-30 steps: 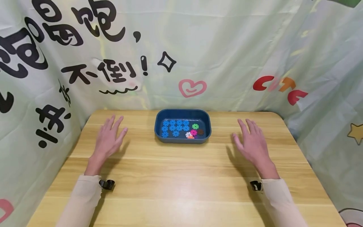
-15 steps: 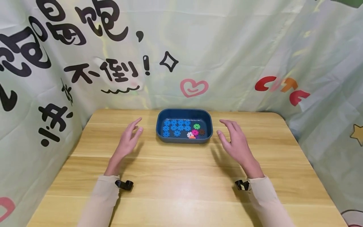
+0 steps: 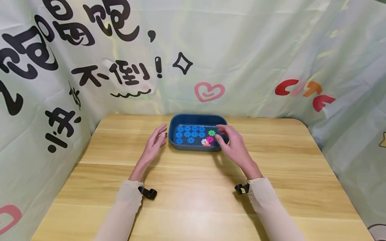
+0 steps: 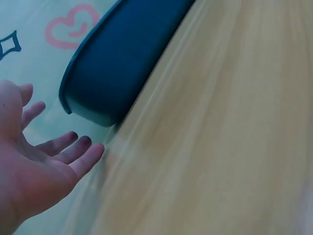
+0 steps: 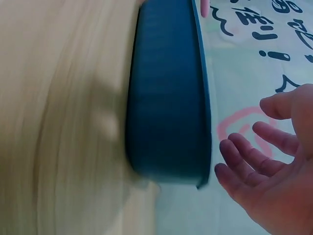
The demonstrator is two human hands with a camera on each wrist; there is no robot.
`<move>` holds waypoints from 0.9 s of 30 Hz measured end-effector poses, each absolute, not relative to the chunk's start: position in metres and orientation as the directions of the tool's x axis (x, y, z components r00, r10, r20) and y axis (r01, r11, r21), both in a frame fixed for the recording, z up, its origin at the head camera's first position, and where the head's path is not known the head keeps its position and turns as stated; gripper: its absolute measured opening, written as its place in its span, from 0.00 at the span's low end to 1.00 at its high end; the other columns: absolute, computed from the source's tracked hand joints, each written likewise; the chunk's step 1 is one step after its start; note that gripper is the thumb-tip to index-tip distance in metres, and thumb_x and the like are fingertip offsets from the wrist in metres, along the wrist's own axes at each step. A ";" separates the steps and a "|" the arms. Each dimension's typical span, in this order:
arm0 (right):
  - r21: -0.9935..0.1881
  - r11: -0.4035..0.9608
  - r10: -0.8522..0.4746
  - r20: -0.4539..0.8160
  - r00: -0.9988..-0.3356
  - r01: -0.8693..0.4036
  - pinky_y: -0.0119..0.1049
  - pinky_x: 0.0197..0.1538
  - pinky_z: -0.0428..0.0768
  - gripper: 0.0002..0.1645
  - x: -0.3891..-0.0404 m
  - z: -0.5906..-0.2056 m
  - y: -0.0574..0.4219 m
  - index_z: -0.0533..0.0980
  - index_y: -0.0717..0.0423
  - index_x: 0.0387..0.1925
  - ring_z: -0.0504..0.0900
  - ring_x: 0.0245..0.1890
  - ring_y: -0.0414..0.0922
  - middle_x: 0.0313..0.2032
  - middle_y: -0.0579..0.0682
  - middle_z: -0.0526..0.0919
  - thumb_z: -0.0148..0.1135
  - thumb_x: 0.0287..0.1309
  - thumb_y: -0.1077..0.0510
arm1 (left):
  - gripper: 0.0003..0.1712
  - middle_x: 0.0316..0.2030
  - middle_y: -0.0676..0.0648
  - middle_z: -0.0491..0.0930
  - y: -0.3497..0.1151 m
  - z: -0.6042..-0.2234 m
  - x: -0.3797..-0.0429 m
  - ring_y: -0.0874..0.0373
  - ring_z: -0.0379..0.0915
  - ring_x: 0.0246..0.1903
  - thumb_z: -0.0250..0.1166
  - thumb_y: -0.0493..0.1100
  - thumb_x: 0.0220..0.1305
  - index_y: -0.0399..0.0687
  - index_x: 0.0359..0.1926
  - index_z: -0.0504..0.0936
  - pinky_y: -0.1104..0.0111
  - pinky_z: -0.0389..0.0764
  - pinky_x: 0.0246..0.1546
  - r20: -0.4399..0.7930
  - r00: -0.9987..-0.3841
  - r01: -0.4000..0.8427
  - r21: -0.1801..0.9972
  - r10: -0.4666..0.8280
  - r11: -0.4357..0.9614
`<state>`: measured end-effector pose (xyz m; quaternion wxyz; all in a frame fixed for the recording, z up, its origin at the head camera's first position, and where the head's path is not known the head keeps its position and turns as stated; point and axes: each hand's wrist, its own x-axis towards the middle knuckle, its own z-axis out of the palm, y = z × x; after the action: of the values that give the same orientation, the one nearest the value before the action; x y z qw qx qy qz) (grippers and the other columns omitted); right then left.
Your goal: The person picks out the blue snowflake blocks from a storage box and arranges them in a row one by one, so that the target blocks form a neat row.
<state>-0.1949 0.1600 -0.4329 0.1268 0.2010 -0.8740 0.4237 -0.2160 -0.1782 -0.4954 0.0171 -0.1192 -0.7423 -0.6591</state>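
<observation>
A dark blue tray (image 3: 196, 148) stands near the table's far edge. Inside are several blue snowflake-shaped plastic discs (image 3: 191, 134) on its left side. A green disc (image 3: 211, 133), a pink disc (image 3: 209, 139), a white one (image 3: 204, 141) and an orange bit lie toward the right. My left hand (image 3: 152, 147) is just off the tray's left end, fingers loosely bent and holding nothing. My right hand (image 3: 237, 147) hovers at the right end, covering part of it. In the right wrist view its fingers (image 5: 254, 159) are spread and bent beside the tray wall, apparently apart from it.
The wooden table (image 3: 193, 201) spreads toward me around both forearms. A printed cloth (image 3: 241, 50) hangs close behind the table and along its sides. A small black device (image 3: 147, 192) sits on my left wrist, another (image 3: 242, 189) on the right.
Both hands have moved inward from the table's sides to the tray's two ends, fingers bending more. The right hand now hides the tray's right corner and the brown disc. The tray stays put.
</observation>
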 end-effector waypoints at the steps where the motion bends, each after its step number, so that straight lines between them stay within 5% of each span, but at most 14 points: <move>1: -0.704 0.549 -0.245 0.379 -0.892 -0.450 0.53 0.59 0.80 0.23 -0.197 -0.433 0.157 0.74 0.60 0.65 0.81 0.53 0.53 0.53 0.55 0.81 0.61 0.73 0.57 | 0.27 0.74 0.36 0.62 -0.176 -0.496 -0.218 0.40 0.63 0.71 0.47 0.45 0.84 0.47 0.78 0.62 0.45 0.72 0.65 0.182 -0.972 0.195 0.978 0.151 0.079; 10: -0.778 0.505 -0.292 0.254 -0.922 -0.374 0.45 0.49 0.87 0.20 -0.217 -0.438 0.130 0.75 0.58 0.62 0.85 0.42 0.52 0.46 0.56 0.82 0.61 0.72 0.61 | 0.26 0.75 0.42 0.63 -0.164 -0.504 -0.222 0.43 0.65 0.70 0.50 0.43 0.82 0.45 0.76 0.66 0.59 0.76 0.65 0.147 -0.976 0.156 0.987 0.158 0.044; 20: -0.806 0.542 -0.349 0.041 -0.936 -0.237 0.39 0.39 0.85 0.19 -0.238 -0.442 0.107 0.76 0.58 0.62 0.82 0.40 0.51 0.46 0.56 0.82 0.61 0.72 0.62 | 0.28 0.76 0.39 0.60 -0.163 -0.515 -0.222 0.42 0.63 0.71 0.50 0.45 0.82 0.46 0.77 0.64 0.58 0.74 0.66 0.131 -0.978 0.134 0.991 0.163 0.007; 27: -0.761 0.595 -0.447 -0.046 -0.893 -0.258 0.39 0.46 0.84 0.18 -0.256 -0.451 0.097 0.77 0.61 0.59 0.80 0.42 0.49 0.44 0.54 0.81 0.63 0.69 0.65 | 0.28 0.74 0.46 0.64 -0.165 -0.516 -0.218 0.48 0.65 0.70 0.53 0.51 0.81 0.52 0.76 0.68 0.66 0.77 0.62 0.124 -0.984 0.131 0.990 0.131 0.043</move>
<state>-0.2563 0.0967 -0.4507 -0.1169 0.1992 -0.8853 0.4035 -0.2182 -0.1647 -0.5155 -0.0001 -0.0908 -0.7221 -0.6858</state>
